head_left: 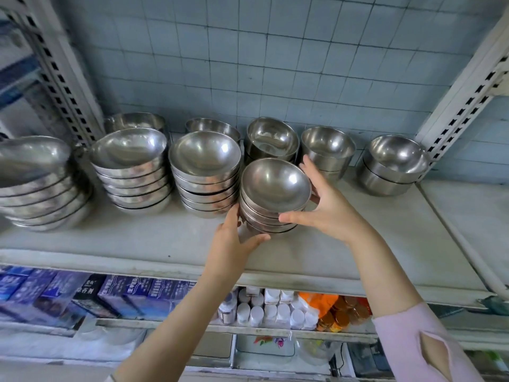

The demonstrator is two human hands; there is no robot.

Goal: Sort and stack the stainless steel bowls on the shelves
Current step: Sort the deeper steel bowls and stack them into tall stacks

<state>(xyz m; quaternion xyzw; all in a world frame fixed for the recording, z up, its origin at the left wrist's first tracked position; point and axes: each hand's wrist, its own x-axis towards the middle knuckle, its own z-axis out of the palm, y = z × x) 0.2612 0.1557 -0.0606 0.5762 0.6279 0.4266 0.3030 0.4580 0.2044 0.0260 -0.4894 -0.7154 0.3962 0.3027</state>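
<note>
Left hand [237,239] is clamped on the small stack of bowls [275,186], fingers tucked round its left side and thumb reaching under the front of the base. Right hand [329,213] has it from the other side: thumb pressed across the front of the lower bowls, fingers wrapped round the back right rim. So that's a two-handed grip, and the stack is tipped towards the camera, its open top bowl facing us. It sits at the front of the shelf [137,244]; whether its base touches the shelf, I cannot tell.

Just left of the held stack, nearly touching it, stands a taller stack of wider bowls [205,172]. Beyond that comes another wide stack [132,166], and a blurred one at the far left edge [35,180]. Behind the held stack is a deeper bowl pile [271,140], and behind the right hand's fingers another deep pile [327,150]. Well off to the right sits a further pile [394,168].

Below the held stack, on the lower shelf, are blue boxes [132,290], white bottles [275,310] and orange-capped jars [341,315].
</note>
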